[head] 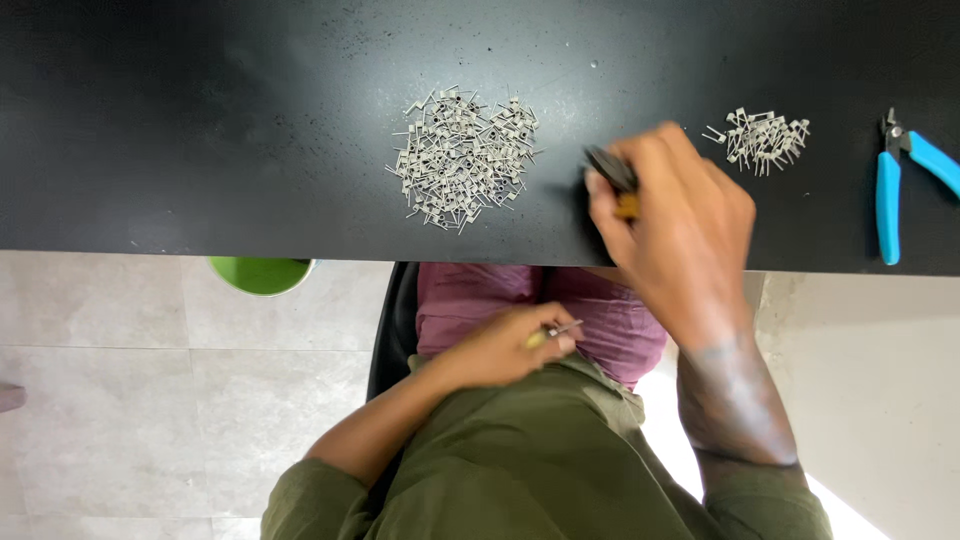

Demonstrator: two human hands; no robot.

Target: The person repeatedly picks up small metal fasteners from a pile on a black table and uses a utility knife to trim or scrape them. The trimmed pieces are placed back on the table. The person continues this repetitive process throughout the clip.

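From the head view, my right hand (pixel 665 215) was up over the black surface (pixel 200 120), its fingers clamped around a small dark tool with a yellowish handle (pixel 618 182), the tool's tip pointing toward ten o'clock. At about nine o'clock from that hand lay the big heap of small metal coils (pixel 463 157), close by but not touched. At two o'clock from it sat a smaller pile of the same coils (pixel 766 138), set apart, and further out toward three o'clock a pair of blue-handled cutters (pixel 905 180) lay untouched near the surface's right end.

My left hand (pixel 510 345) was low, off the surface and over my lap at about seven o'clock from the right hand, fingers pinched together on a thin metal rod with a yellow end (pixel 557 331). Whether a coil sat on that rod I could not tell; it was too small.

I judged the step in hand to be working one piece between the tool and the rod, with the two piles as stock and finished lots. Any next move would have called for a fine, steady pinch, since the coils were tiny and lay tangled together.

A green round container (pixel 262 273) showed below the surface's edge, on the pale tiled floor (pixel 120 400).
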